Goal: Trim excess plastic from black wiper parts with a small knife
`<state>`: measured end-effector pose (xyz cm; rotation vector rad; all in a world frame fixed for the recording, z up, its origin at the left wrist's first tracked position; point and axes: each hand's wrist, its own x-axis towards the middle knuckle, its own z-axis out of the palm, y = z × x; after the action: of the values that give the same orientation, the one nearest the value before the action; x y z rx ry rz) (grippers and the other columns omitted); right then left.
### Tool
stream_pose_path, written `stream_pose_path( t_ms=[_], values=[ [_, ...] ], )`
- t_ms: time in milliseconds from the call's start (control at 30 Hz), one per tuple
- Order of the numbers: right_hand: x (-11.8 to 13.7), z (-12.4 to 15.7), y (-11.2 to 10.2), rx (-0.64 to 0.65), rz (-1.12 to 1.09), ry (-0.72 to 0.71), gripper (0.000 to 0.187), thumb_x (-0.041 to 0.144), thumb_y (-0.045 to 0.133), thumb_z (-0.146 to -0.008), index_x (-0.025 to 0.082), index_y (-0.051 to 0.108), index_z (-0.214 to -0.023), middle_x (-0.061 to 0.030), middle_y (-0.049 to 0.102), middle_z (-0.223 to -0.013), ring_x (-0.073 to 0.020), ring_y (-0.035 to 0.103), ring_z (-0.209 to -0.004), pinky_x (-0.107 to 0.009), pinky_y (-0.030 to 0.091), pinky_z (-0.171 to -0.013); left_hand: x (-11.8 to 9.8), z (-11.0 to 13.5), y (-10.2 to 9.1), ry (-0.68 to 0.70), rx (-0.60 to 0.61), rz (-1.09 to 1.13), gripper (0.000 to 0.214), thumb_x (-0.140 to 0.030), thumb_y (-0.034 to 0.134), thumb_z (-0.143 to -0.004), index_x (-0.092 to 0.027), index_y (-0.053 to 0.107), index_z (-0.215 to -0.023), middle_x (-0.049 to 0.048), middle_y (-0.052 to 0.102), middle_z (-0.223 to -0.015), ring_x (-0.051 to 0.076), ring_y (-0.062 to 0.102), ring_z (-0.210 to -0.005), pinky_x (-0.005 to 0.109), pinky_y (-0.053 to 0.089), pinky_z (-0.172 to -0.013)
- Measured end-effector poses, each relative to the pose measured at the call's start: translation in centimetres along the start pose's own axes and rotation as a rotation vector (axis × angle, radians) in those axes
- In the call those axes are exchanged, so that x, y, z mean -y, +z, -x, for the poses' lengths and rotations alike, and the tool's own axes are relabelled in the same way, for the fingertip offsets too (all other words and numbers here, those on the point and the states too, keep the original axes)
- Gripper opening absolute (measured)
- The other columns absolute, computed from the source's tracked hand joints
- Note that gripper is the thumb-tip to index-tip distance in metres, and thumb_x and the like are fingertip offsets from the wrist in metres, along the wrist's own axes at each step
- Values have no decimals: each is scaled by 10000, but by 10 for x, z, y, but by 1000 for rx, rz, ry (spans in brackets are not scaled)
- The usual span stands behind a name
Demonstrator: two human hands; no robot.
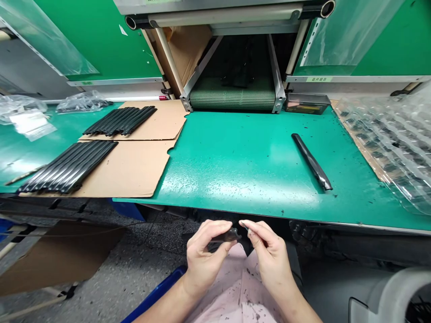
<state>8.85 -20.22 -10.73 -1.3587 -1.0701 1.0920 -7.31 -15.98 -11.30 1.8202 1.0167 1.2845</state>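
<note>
Just in front of the table edge, above my lap, my left hand point(203, 258) is closed on a black plastic piece point(231, 234), with thumb and fingers gripping its end. The rest of that piece is mostly hidden behind the fingers. My right hand point(272, 252) is beside it, fingertips pinched around something small and thin that I cannot make out. A small gap separates the two hands. On the green table point(232, 157), a single long black plastic strip point(311, 161) lies slanted to the right.
Rows of black strips point(69, 167) lie on cardboard sheets point(133, 172) at left. A conveyor point(232, 99) carrying dark pieces ends at the table's back. Clear plastic trays point(400, 143) are on the right, a dark box point(307, 104) by the conveyor, plastic bags point(81, 102) far left.
</note>
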Motion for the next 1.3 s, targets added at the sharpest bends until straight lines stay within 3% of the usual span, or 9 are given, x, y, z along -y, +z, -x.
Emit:
stream_pose_path(
  t_ms=[200, 600, 833, 967, 1033, 1100, 1167, 1233, 1300],
  values=[
    [7, 3, 1, 96, -20, 97, 333, 397, 525, -958, 265, 698, -1210, -25, 541, -812, -131, 511, -732, -257, 411, -672, 6, -2, -5, 149, -186, -259, 331, -20, 723, -755, -203, 641, -1018, 59, 690, -1027, 203, 654, -933, 378, 526, -806],
    [10, 2, 8, 104, -58, 94, 290, 374, 547, -947, 271, 732, -1145, -26, 569, -816, -133, 511, -735, -260, 406, -677, -8, -3, -12, 275, -101, -372, 396, 33, 699, -748, -194, 632, -1066, 66, 692, -1035, 194, 640, -905, 373, 490, -785],
    [22, -14, -2, -12, 60, -51, 294, 377, 490, -987, 246, 695, -1152, -52, 644, -1041, -165, 601, -969, -257, 458, -848, -32, -40, -35, 443, 167, -445, 356, -22, 666, -808, -153, 618, -1136, 78, 706, -1042, 188, 645, -935, 358, 460, -824],
    [45, -29, -4, -18, 253, -208, 250, 440, 597, -920, 223, 720, -941, -4, 556, -738, -111, 492, -619, -221, 401, -558, -43, -91, -38, 645, 421, -568, 241, -121, 566, -917, -170, 615, -1148, 58, 717, -1056, 170, 642, -933, 354, 427, -885],
    [52, -38, -5, -94, 296, -290, 235, 402, 628, -905, 209, 710, -797, 10, 507, -657, -96, 440, -561, -216, 363, -504, -46, -114, -33, 746, 449, -584, 217, -139, 545, -940, -184, 628, -1135, 49, 718, -1076, 178, 638, -982, 372, 403, -964],
    [55, -49, -9, -221, 273, -388, 205, 345, 625, -911, 207, 721, -793, -3, 560, -687, -99, 497, -601, -201, 401, -524, -45, -130, -25, 813, 314, -595, 245, -175, 611, -916, -210, 631, -1157, 51, 701, -1142, 211, 618, -1082, 408, 368, -1051],
    [55, -60, -13, -358, 202, -437, 151, 323, 648, -893, 211, 745, -862, -17, 606, -735, -109, 548, -633, -194, 442, -536, -40, -137, -15, 775, -5, -557, 458, -217, 744, -821, -245, 597, -1254, 76, 636, -1266, 265, 564, -1200, 452, 356, -1099],
    [54, -71, -16, -484, 99, -413, 157, 339, 674, -873, 204, 752, -886, -23, 608, -746, -106, 541, -591, -192, 439, -486, -31, -136, -4, 547, -348, -365, 693, -246, 807, -756, -268, 504, -1379, 105, 520, -1400, 302, 477, -1309, 473, 352, -1127],
    [54, -78, -14, -517, 34, -385, 171, 354, 679, -868, 200, 750, -883, -21, 594, -741, -98, 521, -552, -191, 426, -448, -25, -131, 7, 210, -486, -21, 659, -329, 715, -853, -281, 420, -1441, 110, 418, -1481, 294, 423, -1364, 455, 364, -1132]
  ],
)
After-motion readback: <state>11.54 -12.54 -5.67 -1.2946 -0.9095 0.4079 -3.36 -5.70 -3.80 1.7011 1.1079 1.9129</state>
